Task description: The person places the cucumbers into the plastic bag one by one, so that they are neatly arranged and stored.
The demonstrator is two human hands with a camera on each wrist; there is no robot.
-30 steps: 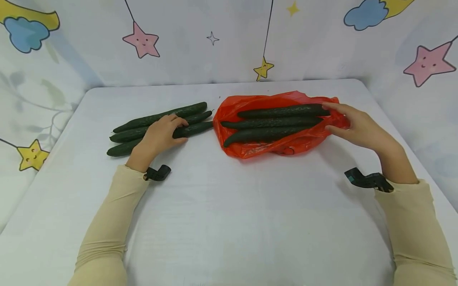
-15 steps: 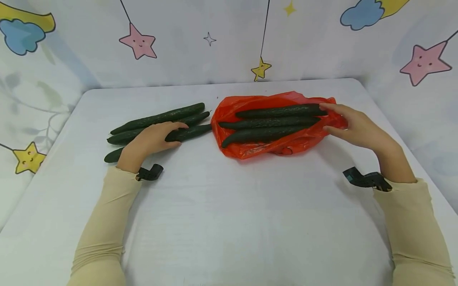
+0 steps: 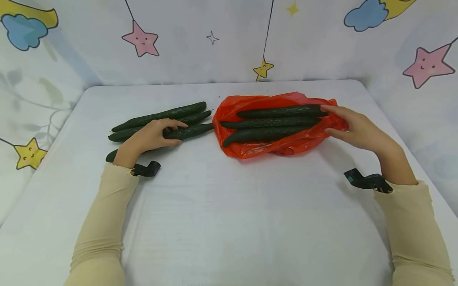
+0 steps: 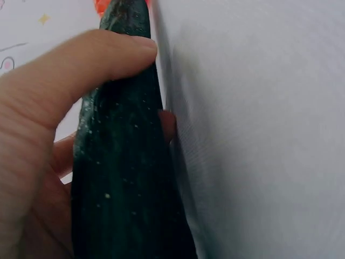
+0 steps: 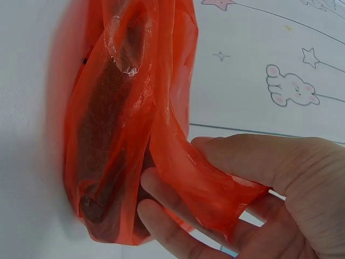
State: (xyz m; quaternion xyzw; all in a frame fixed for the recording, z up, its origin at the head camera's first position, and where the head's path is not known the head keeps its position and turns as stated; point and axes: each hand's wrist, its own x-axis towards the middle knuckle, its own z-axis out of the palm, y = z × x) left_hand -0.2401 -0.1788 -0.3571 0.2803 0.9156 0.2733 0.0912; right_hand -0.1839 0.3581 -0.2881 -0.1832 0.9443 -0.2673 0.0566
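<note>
My left hand (image 3: 150,137) grips the nearest cucumber (image 3: 196,130) of the three at the left. In the left wrist view the thumb lies across this cucumber (image 4: 118,162), with fingertips showing round its other side. Its tapered end reaches the edge of the red plastic bag (image 3: 247,153). Inside the bag three cucumbers (image 3: 268,134) lie side by side. My right hand (image 3: 363,131) holds the bag's right end. A flap of the bag (image 5: 199,189) sits between its thumb and fingers in the right wrist view.
Two more cucumbers, a far one (image 3: 179,112) and a middle one (image 3: 123,136), lie beyond my left hand. A white-covered table (image 3: 250,222) meets a wall cloth (image 3: 186,59) printed with stars and clouds at the back.
The left hand has shifted left and slightly towards me, onto the nearest cucumber. That cucumber's left end has come away from the other two. My right hand stays at the bag.
</note>
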